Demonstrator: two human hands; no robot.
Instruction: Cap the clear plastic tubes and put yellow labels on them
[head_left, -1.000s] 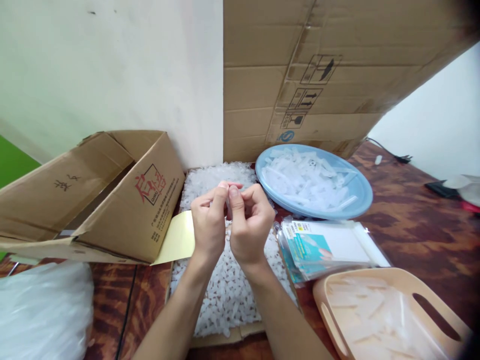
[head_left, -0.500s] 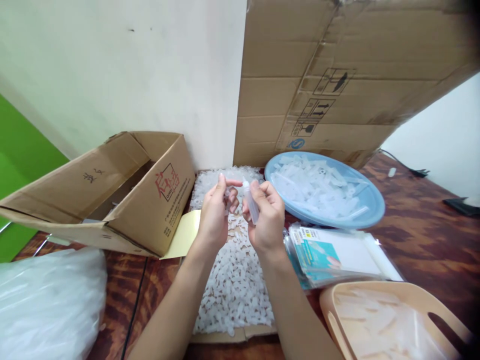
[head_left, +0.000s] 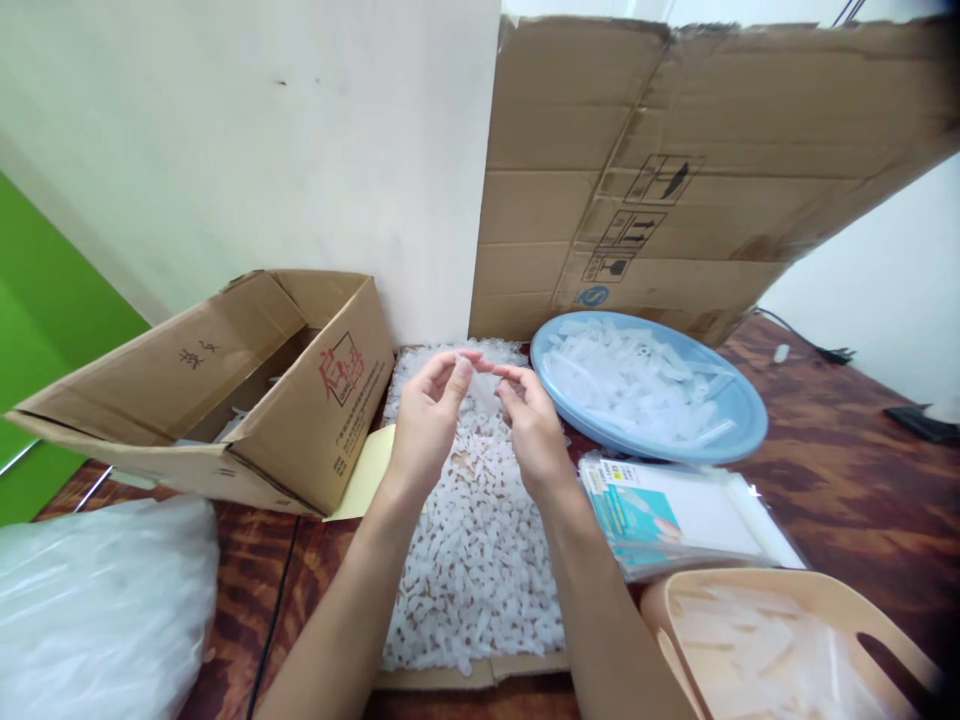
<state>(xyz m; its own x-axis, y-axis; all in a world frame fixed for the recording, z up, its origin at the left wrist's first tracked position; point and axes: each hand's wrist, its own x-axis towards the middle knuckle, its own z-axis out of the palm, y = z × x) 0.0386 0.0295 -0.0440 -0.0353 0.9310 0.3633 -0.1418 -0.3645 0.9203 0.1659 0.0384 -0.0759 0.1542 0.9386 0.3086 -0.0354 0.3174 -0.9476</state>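
Note:
Over a heap of small translucent white plastic pieces [head_left: 480, 560], my two hands meet at the fingertips. My left hand [head_left: 426, 415] is closed, thumb pressed against its fingers; whatever is in this pinch is too small or hidden to name. My right hand [head_left: 536, 430] has its fingers bent round a small translucent squeeze bottle [head_left: 486, 390], which shows faintly between the hands. The bottle's tip is hidden by the fingers. Behind the hands lie more clear, ring-like pieces [head_left: 420, 355].
An open cardboard box [head_left: 315, 400] stands left, a yellow paper [head_left: 367, 475] beside it. At right are a blue basin [head_left: 739, 440] of translucent pieces, packaged sleeves [head_left: 705, 505] and a beige bin [head_left: 664, 600]. A plastic bag [head_left: 105, 600] lies front left; a large carton [head_left: 555, 210] stands behind.
The bottle, earlier upright in plain sight in my right hand, is now mostly covered by fingers. Both hands have drawn their fingertips together. The view has tilted slightly upward.

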